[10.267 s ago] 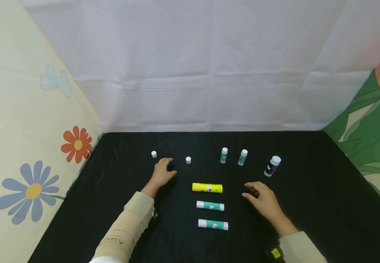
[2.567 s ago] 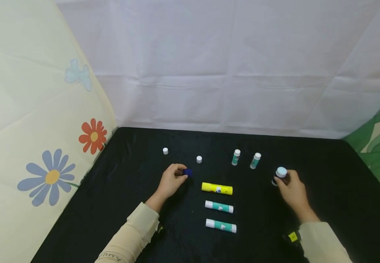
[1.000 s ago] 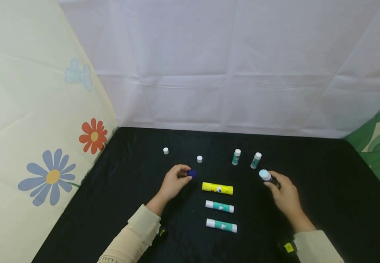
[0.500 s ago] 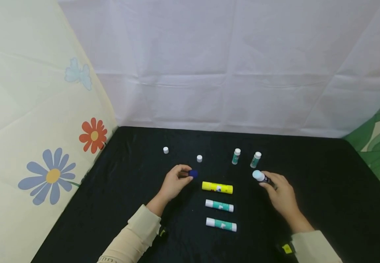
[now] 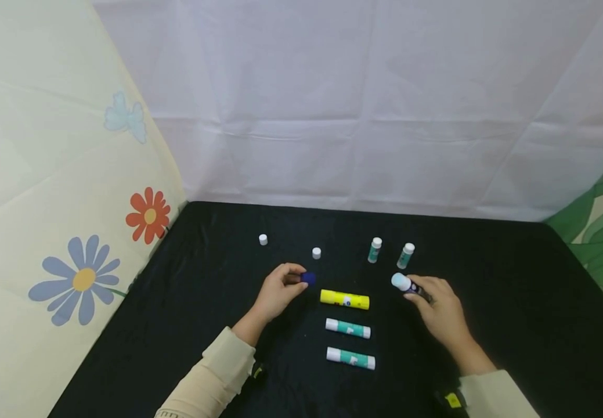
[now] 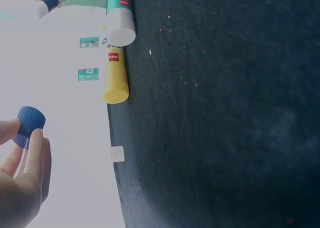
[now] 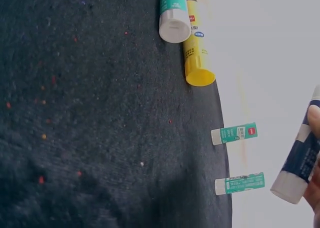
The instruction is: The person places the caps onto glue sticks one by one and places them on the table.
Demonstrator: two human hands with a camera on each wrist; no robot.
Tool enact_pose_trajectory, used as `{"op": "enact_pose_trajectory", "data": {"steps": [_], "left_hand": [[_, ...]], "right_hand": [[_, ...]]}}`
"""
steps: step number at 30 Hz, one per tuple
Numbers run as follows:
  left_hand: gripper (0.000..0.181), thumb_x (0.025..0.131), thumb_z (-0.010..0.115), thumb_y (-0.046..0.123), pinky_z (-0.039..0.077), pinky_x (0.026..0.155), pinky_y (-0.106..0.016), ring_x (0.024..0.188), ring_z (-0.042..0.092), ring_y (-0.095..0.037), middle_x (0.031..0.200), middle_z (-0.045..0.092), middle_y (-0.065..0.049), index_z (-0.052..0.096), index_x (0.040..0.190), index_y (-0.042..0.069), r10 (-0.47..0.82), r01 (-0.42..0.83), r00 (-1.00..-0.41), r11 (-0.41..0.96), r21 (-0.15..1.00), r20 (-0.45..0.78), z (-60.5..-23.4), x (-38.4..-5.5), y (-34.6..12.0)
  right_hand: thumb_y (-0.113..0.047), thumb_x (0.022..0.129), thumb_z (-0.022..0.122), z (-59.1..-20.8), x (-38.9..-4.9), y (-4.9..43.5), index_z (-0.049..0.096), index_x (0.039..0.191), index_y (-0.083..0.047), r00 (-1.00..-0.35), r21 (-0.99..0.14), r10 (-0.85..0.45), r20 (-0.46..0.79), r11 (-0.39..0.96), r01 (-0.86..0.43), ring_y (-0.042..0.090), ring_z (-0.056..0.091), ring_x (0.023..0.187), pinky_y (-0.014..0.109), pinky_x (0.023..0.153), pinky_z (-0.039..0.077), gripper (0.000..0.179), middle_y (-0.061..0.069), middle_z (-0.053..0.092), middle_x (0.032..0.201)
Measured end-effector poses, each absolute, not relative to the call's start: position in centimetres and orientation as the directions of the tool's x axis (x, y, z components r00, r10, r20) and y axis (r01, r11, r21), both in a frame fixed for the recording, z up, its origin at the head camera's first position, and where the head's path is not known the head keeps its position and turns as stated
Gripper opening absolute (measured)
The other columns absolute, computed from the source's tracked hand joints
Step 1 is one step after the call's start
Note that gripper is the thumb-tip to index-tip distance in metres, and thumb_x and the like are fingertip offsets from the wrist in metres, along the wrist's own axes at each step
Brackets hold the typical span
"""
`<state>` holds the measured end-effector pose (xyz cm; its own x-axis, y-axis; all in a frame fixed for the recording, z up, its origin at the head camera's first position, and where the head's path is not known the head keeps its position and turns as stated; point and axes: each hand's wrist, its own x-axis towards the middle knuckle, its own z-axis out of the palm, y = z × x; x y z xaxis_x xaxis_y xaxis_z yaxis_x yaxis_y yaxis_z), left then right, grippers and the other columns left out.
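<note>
My left hand (image 5: 276, 295) pinches a dark blue cap (image 5: 308, 278) between thumb and fingers; the left wrist view shows the cap (image 6: 31, 122) held up at the fingertips. My right hand (image 5: 443, 309) grips a navy glue stick (image 5: 419, 290), which leans left with its pale end towards the cap. A gap separates the two. In the right wrist view the glue stick's (image 7: 301, 155) white base shows below the fingers. Between and just below the hands lies a yellow glue stick (image 5: 345, 299).
Two green-and-white glue sticks (image 5: 348, 328) lie one below the other, nearer me than the yellow one. Two small green glue sticks (image 5: 375, 251) stand upright at the back right. Two white caps (image 5: 316, 253) sit back left on the black tablecloth (image 5: 217, 244).
The right hand has taken hold of the standing navy glue stick, tilted it and brought it left. The left hand has picked up the blue cap and drifted right with it.
</note>
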<state>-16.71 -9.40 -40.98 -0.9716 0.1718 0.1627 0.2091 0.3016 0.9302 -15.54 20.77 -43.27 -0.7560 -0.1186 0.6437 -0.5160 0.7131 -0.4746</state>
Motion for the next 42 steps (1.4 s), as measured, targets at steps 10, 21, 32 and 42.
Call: {"op": "enact_pose_trajectory", "data": {"steps": [10,21,32,42], "left_hand": [[0.021,0.077,0.063,0.004,0.046,0.069,-0.026,0.086,0.054,-0.02,0.094,0.052,-0.007,0.057,0.097,0.003,0.174,0.21,-0.972,0.328,0.921,0.16,-43.1,-17.5,-9.7],[0.021,0.077,0.063,0.004,0.046,0.068,-0.027,0.085,0.054,-0.02,0.095,0.052,-0.007,0.057,0.097,0.004,0.17,0.164,-0.979,0.305,0.938,0.116,-44.1,-16.3,-9.6],[0.022,0.078,0.062,0.004,0.046,0.068,-0.025,0.084,0.054,-0.02,0.096,0.052,-0.009,0.057,0.099,0.002,0.198,0.192,-0.97,0.273,0.943,0.14,-43.3,-16.8,-9.3],[0.021,0.078,0.06,-0.002,0.046,0.069,-0.027,0.084,0.055,-0.024,0.097,0.053,-0.013,0.055,0.099,-0.003,0.225,0.186,-0.966,0.265,0.946,0.127,-39.4,-15.6,-8.5]], "right_hand": [[0.007,0.06,0.071,-43.4,-15.2,20.5,0.062,0.094,0.0,-0.79,-0.472,-0.148,0.595,0.731,-0.492,0.021,0.045,0.079,0.033,0.065,0.034,0.036,0.012,0.058,0.085],[0.006,0.059,0.072,-44.1,-14.1,20.3,0.063,0.094,-0.001,-0.795,-0.456,-0.163,0.584,0.745,-0.488,0.019,0.045,0.079,0.034,0.065,0.036,0.038,0.01,0.057,0.084],[0.005,0.056,0.073,-43.5,-14.6,20.0,0.064,0.093,-0.001,-0.771,-0.44,-0.183,0.61,0.73,-0.522,0.016,0.044,0.078,0.026,0.065,0.034,0.038,0.008,0.057,0.083],[0.004,0.056,0.073,-42.9,-14.9,19.5,0.063,0.093,-0.002,-0.757,-0.411,-0.227,0.613,0.726,-0.551,0.016,0.044,0.078,0.026,0.065,0.035,0.038,0.006,0.056,0.084]]}}
